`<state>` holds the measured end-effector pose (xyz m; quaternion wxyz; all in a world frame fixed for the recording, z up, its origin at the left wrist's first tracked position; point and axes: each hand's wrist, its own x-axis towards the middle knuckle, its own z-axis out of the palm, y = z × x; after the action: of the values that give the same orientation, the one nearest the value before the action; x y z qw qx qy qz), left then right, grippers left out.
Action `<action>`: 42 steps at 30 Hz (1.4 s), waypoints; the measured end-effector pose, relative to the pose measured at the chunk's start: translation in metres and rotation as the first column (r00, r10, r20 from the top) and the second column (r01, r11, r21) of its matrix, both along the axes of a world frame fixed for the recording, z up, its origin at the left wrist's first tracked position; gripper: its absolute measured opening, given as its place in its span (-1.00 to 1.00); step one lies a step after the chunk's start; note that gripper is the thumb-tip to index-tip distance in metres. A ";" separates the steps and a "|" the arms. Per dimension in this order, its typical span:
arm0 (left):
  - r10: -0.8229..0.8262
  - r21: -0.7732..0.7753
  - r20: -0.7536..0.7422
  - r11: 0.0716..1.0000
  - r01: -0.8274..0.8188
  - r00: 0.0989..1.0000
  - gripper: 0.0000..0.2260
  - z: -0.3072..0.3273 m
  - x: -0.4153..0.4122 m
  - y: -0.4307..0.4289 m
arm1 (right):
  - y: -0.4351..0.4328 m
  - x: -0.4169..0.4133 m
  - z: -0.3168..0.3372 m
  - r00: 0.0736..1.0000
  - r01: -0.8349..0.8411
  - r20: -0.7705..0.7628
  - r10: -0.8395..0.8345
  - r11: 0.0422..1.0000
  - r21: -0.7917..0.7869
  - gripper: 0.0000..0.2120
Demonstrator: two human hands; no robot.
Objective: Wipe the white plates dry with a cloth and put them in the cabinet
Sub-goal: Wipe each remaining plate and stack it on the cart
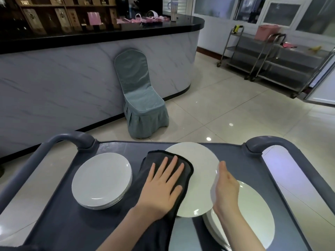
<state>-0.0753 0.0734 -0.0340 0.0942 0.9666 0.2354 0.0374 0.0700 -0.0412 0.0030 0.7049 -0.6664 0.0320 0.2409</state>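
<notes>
A white plate [201, 171] is held tilted over the grey cart [116, 147], its face turned toward me. My left hand [163, 187] lies flat with spread fingers on a dark cloth [159, 160], pressing it against the plate's left part. My right hand [225, 189] holds the plate by its right edge, thumb up along the rim. Under the right hand sits a stack of white plates [253, 214]. A second stack of white plates [102, 180] rests on the cart to the left.
The cart has raised grey handles at its left [72, 138] and right [268, 142] far corners. Beyond it stand a chair with a green cover [139, 95], a marble-fronted counter [72, 73] and steel trolleys [272, 57] at the far right. Tiled floor lies between.
</notes>
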 end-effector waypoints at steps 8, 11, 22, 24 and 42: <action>-0.204 0.035 0.110 0.979 0.201 0.973 -0.49 -0.009 -0.002 -0.053 | 0.000 -0.017 -0.018 0.999 -0.010 -0.053 0.011 1.000 0.019 -0.66; -0.123 0.083 0.018 0.989 0.122 0.992 -0.46 0.001 0.022 -0.026 | -0.003 -0.033 -0.030 0.996 -0.055 -0.066 0.054 0.998 -0.018 -0.62; -0.112 0.097 0.107 0.990 0.102 0.988 -0.50 -0.009 -0.015 -0.038 | -0.018 0.005 0.004 0.999 0.054 -0.004 -0.054 0.997 0.057 -0.67; -0.189 0.100 0.155 0.980 0.175 0.970 -0.50 -0.009 -0.009 -0.054 | -0.017 -0.001 -0.001 0.998 0.062 0.000 -0.062 0.997 0.055 -0.67; 0.342 -0.629 0.454 0.777 0.024 0.823 -0.83 0.039 0.020 0.027 | -0.043 0.010 0.031 0.853 -0.250 0.439 0.281 0.960 -0.128 -0.84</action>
<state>-0.0558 0.1000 0.0051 0.4597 0.8068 0.2822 0.2409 0.0802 -0.0839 0.0340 0.6303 -0.7250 -0.2176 0.1727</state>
